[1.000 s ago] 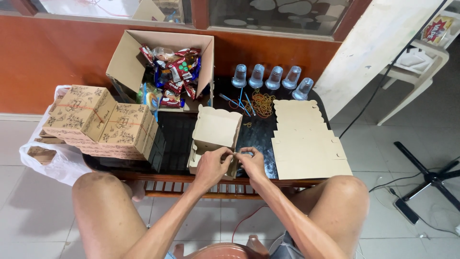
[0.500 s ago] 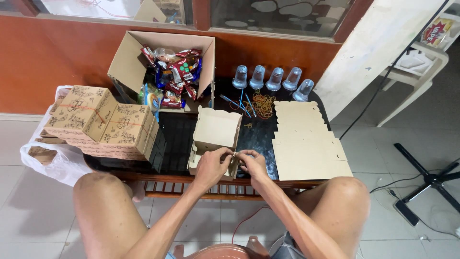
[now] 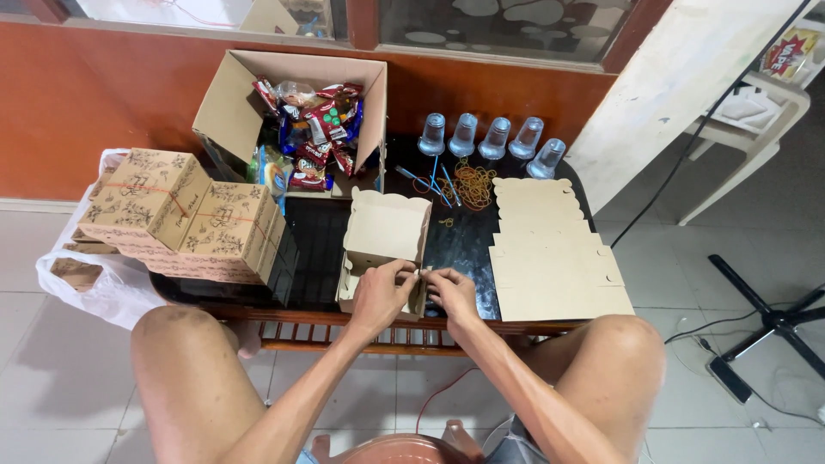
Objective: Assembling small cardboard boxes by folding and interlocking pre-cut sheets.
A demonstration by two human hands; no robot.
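Where grip meets, seemingly box [image 3: 383, 236] flap

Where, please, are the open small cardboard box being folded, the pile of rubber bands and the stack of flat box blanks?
open small cardboard box [image 3: 387, 230], head view, on its raised lid.
pile of rubber bands [image 3: 472, 185], head view, on the pile's middle.
stack of flat box blanks [image 3: 550, 266], head view, on the top sheet.
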